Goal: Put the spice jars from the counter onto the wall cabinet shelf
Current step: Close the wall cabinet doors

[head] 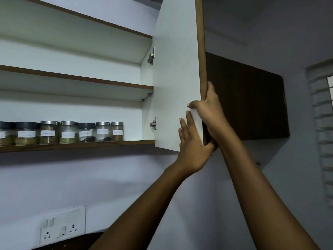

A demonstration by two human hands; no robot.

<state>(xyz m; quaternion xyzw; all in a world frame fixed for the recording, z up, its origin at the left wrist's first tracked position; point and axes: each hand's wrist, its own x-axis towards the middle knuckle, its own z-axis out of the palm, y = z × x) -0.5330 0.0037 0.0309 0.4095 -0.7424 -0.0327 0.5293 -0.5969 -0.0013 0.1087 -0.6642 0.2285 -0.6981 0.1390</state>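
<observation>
Evidently the shelving is finished or nearly so; seven spice jars (68, 131) stand in a tidy row on the bottom shelf (108, 143) to the left of the cabinet door (176, 78), labels turned outward so each can be read, the nearest one just inside the door's hinge (153, 123). Both hands are clamped on that door at its lower free corner. The right hand (210, 112) grips the brown edge, thumb on the white inner face and fingers behind; the left hand (192, 143) sits just below it, fingers laid flat up the inner face and thumb hooked round the corner. Two hands on one corner suggest steadying a tall door for a controlled swing shut, I judge. Below the door the surface hardly shows, so whether any jar remains there I cannot tell.
</observation>
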